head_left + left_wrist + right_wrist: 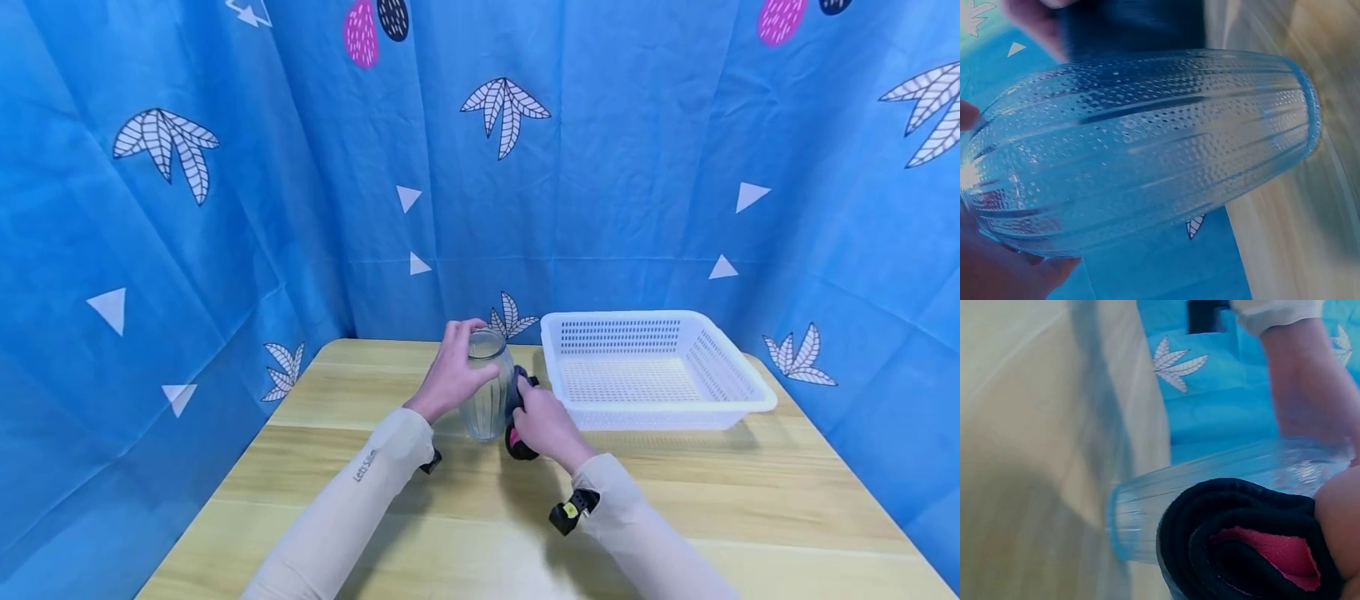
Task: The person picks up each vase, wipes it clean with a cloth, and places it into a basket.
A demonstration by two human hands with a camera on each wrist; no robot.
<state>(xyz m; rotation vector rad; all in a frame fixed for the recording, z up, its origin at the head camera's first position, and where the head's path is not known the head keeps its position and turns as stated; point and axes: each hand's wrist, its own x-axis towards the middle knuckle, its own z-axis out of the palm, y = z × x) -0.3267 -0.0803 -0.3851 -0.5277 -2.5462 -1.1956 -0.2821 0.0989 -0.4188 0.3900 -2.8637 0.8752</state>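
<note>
A person's left hand point(456, 371) gripped a clear glass vase point(483, 410) near its mouth, thumb on the near side and fingers curled round the far side, at a wooden bench point(750, 517). The vase, ribbed and dimpled, stood upright toward the back of the bench; whether its base touched the wood could not be told. Just to its right, the right hand point(546, 421) held a dark fabric roll point(1241, 550), its fingers clamped on the bundle, whose coiled end showed a bright pink inner face. The roll was close beside the glass, though contact between the two could not be made out for certain. To the right of both hands, a white plastic basket point(660, 407) with slotted walls sat on the bench near its back edge. Pale long sleeves covered both forearms, the left sleeve point(352, 500) bearing small dark lettering, and a black device point(573, 511) with a yellow mark was fixed at the right wrist. A blue curtain point(622, 183), printed with white leaves, triangles and pink and black ovals, hung behind the bench and along its sides.
</note>
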